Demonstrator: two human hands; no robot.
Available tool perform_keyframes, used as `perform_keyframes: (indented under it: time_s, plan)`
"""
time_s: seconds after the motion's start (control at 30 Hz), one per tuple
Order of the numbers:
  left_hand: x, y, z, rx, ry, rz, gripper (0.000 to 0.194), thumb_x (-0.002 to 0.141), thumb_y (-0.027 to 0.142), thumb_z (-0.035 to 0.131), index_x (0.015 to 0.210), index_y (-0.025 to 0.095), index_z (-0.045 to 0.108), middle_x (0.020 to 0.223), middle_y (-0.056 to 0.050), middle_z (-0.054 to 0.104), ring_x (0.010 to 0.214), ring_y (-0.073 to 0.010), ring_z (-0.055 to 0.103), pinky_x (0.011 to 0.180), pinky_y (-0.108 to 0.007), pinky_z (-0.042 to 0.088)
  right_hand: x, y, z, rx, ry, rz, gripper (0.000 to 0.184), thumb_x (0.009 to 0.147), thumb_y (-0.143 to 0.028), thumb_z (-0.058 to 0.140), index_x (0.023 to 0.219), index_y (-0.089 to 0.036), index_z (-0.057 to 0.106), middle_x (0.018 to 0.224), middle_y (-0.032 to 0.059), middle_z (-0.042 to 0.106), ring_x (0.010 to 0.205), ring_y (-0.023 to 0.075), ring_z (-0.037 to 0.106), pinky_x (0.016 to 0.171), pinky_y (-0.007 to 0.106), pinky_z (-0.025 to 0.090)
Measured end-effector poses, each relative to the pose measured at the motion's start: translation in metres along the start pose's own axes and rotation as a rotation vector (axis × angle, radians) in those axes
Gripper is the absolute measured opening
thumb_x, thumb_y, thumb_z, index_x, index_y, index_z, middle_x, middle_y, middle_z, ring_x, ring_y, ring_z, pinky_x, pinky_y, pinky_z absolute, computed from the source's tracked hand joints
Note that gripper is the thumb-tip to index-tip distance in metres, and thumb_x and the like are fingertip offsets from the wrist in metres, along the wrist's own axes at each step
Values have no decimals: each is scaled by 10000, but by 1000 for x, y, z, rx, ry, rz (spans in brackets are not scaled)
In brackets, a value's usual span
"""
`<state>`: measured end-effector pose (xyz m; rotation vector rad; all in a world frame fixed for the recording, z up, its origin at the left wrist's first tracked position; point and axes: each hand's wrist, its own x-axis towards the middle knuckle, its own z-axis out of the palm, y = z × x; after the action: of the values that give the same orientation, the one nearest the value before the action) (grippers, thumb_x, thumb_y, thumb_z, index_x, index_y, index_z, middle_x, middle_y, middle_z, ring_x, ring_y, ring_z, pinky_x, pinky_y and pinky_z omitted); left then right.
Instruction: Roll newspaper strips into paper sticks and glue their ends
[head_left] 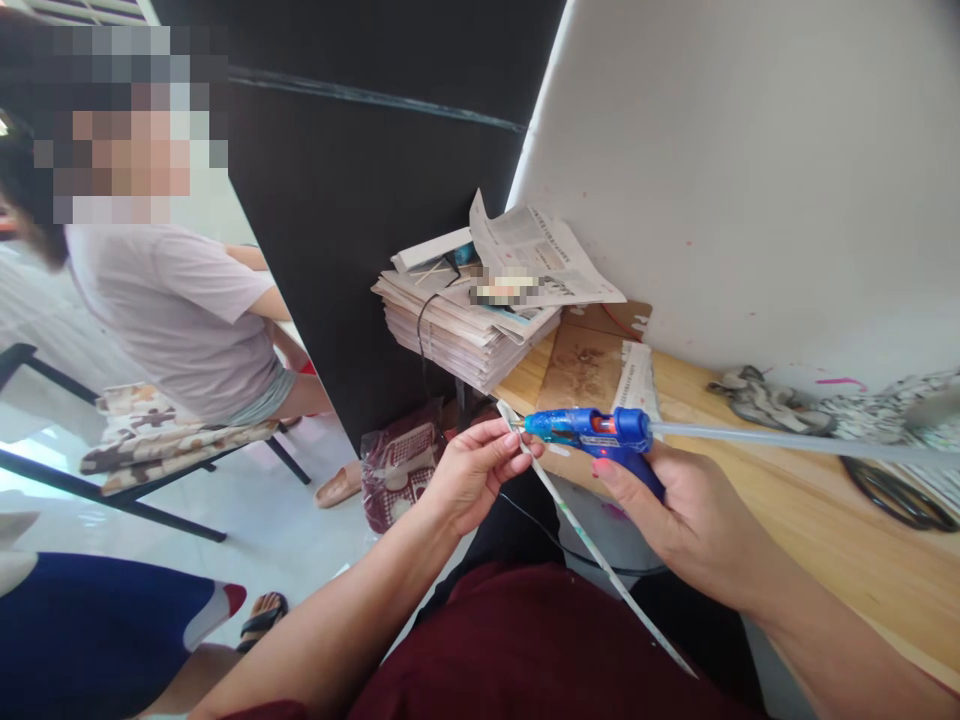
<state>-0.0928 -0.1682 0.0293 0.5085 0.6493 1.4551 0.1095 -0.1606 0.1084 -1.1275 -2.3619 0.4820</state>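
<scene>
A blue hot glue gun (589,428) is gripped in my right hand (675,510), and a long clear glue stick (757,437) sticks out of its back end. Its nozzle points left and meets the top part of a thin, pale paper strip (592,545). My left hand (480,468) pinches that strip close to its upper end, between thumb and fingers. From there the strip slants down to the right across my lap. A small red light shows on the gun's body. Whether glue is on the strip is too small to tell.
A wooden table (840,510) runs along the wall, with a cardboard sheet (585,365), crumpled newspaper strips (780,400) and black-handled scissors (892,495). A paper stack (465,330) carries newspaper (540,250). A dark cord passes below my hands. A person (172,300) sits at the left.
</scene>
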Motion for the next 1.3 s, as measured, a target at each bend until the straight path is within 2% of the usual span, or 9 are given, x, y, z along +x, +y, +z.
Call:
perform_keyframes:
  time_s: [0.23, 0.53, 0.7, 0.83, 1.07, 1.3]
  plan:
    - [-1, 1, 1, 5, -29, -7, 110, 717, 127, 692, 817, 93, 662, 832, -86, 690, 834, -183, 676, 686, -171, 547, -1, 4, 1, 29, -1, 5, 310, 891, -381, 444, 1098, -210, 598, 768, 22, 690, 639, 183, 632, 573, 275, 486]
    - [-1, 0, 2, 9, -16, -17, 127, 703, 127, 705, 813, 95, 648, 865, -92, 685, 835, -196, 677, 680, -180, 550, 3, -1, 0, 10, -7, -6, 335, 899, -389, 426, 1143, -229, 591, 747, 12, 687, 610, 172, 631, 561, 265, 482]
    - [0, 0, 1, 13, -20, -25, 144, 703, 127, 704, 829, 87, 646, 886, -104, 683, 836, -200, 677, 685, -182, 550, 6, -3, 0, -13, 20, -21, 337, 901, -397, 424, 1138, -227, 591, 738, 21, 686, 664, 196, 642, 595, 281, 480]
    - [0, 1, 0, -6, -8, -13, 125, 699, 120, 706, 801, 96, 638, 839, -87, 687, 823, -192, 679, 671, -178, 551, 4, -3, -3, -3, -30, -25, 309, 902, -394, 423, 1092, -222, 597, 688, 6, 668, 591, 171, 613, 554, 266, 461]
    - [0, 0, -1, 15, -21, -21, 133, 707, 127, 700, 825, 90, 650, 865, -93, 686, 822, -180, 677, 674, -171, 549, 5, -6, -3, -28, -17, -15, 298, 903, -409, 413, 956, -207, 625, 605, 1, 629, 537, 159, 585, 515, 256, 430]
    - [0, 0, -1, 25, 2, -26, 147, 685, 141, 722, 808, 95, 657, 839, -86, 687, 812, -177, 676, 680, -182, 549, 4, -7, -5, -14, -24, -3, 290, 900, -405, 420, 1015, -215, 606, 652, 2, 649, 563, 167, 601, 515, 261, 433]
